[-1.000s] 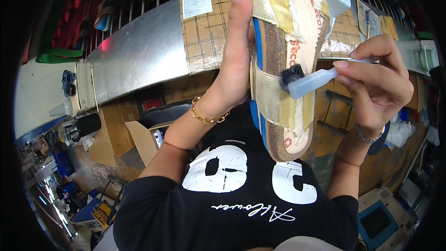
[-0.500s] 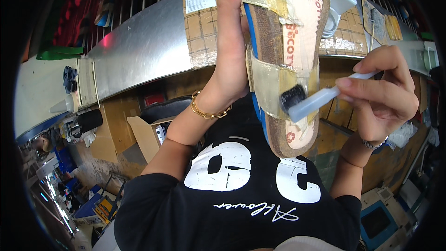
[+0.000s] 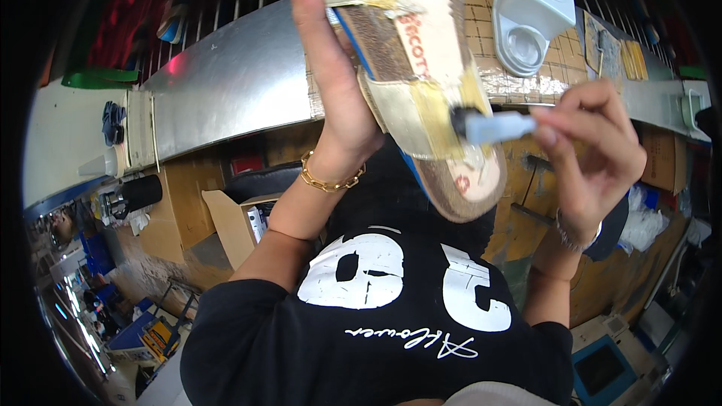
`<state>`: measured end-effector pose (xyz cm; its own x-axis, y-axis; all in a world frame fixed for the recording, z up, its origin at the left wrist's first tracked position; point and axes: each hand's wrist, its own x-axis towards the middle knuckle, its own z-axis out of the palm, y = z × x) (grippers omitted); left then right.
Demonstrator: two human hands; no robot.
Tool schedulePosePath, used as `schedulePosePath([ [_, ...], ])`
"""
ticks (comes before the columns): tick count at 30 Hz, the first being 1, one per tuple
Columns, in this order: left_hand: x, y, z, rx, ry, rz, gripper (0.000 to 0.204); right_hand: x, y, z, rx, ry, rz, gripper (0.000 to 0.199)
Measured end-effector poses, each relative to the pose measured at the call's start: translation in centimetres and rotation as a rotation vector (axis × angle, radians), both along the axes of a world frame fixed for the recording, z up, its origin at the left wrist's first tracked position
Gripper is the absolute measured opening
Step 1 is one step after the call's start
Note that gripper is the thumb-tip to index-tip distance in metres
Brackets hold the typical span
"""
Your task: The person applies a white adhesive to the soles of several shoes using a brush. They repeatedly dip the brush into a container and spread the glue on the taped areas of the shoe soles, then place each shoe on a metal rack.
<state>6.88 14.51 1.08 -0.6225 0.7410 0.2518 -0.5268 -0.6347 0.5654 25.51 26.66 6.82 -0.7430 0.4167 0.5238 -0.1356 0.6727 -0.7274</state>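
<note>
Gripping a sandal and brush, both hands' fingers clamped, above a metal-edged workbench

bench: metal-sheeted, gridded mat | on it: white lidded container, squeeze bottle

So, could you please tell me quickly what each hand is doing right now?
Left hand: closed in a grip on the sandal, holding it up.
Right hand: closed on the small brush, its dark tip at the sandal's strap.
</note>
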Motion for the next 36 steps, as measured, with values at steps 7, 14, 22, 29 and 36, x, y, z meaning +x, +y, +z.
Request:
schedulePosePath([
  [7, -1.6, -2.0, -3.6, -0.392, 1.046, 1.172, 0.088, 1.4, -2.8, -1.2, 0.088, 0.020, -0.237, 0.030],
  [14, -2.5, -3.9, -4.3, -0.614, 1.307, 1.402, 0.094, 1.4, -3.6, 0.1, 0.173, -0.010, -0.185, 0.033],
  [22, -2.0, -1.9, -3.2, -0.420, 0.790, 0.933, 0.084, 0.8, -1.8, -0.3, 0.056, 0.017, -0.009, 0.032],
  [29, -1.4, -0.7, -2.2, -0.313, 0.040, -0.010, 0.076, 0.9, -0.7, -0.8, 0.028, 0.082, 0.177, 0.028],
  [36, -1.0, 1.1, -1.7, -0.244, -0.110, -0.346, 0.072, 0.4, 0.5, -1.3, -0.133, 0.045, 0.335, 0.026],
])
